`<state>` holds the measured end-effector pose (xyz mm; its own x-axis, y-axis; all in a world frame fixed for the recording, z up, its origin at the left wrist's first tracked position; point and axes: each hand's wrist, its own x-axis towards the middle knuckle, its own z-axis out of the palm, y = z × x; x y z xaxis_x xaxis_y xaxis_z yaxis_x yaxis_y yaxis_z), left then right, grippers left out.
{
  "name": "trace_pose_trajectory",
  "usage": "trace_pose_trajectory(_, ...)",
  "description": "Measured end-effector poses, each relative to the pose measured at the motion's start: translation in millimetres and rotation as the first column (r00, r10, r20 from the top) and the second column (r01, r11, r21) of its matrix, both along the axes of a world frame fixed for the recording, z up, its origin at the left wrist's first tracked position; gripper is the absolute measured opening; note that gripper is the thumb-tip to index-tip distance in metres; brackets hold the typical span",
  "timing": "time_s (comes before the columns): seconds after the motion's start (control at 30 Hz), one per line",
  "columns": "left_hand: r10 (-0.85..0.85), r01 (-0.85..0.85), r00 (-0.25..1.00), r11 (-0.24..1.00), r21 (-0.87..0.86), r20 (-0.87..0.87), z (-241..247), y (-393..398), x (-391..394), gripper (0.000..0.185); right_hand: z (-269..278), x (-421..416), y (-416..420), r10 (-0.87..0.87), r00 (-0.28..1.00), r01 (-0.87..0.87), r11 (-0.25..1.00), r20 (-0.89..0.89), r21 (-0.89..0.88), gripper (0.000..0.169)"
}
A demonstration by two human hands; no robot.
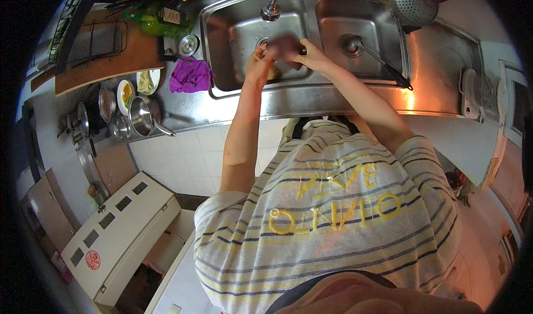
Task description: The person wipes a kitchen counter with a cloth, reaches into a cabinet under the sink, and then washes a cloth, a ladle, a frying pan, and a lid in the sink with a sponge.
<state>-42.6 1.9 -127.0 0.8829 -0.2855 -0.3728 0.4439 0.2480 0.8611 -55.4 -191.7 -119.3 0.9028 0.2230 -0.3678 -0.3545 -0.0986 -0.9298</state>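
Observation:
Both my hands are over the larger left basin (220, 43) of a stainless steel double sink. Between them is a dark reddish-brown object (287, 47), too blurred to name. My left hand (262, 61) grips its left side, fingers bent around it. On the other side, my right hand (311, 56) pinches its edge between thumb and fingers. The faucet (271, 10) hangs just beyond the object. Part of the drain (262, 42) shows behind my left fingers. Something yellowish-brown (273, 73) lies in the basin below the hands, partly hidden.
A black-handled utensil (385, 66) leans in the right basin (374, 26). Left of the sink lie a purple cloth (190, 76), a metal lid (189, 45) and a green bottle (166, 20). Farther left are a saucepan (142, 116) and plates (125, 96). A perforated metal strainer (412, 3) is at back right.

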Motion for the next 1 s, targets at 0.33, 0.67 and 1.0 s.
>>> trace_pose_trajectory(0.33,-0.031,0.024,0.996,0.996,-0.090,-0.078,37.9,-20.4,-22.6,0.029,-5.4,-8.1,-6.1,-0.299,0.950,0.300,0.954,0.094,-0.001,0.055)
trace_pose_trajectory(0.67,0.192,-0.220,0.970,0.954,-0.205,-0.149,38.7,4.0,-13.6,0.036,26.5,-8.0,2.2,-0.112,0.879,0.442,0.559,-0.464,0.701,0.043)
trace_pose_trajectory(1.0,0.356,-0.342,0.925,0.932,-0.118,0.131,42.2,8.4,-11.2,0.026,35.8,-1.1,9.3,-0.519,0.854,0.486,0.818,0.030,0.307,0.024)
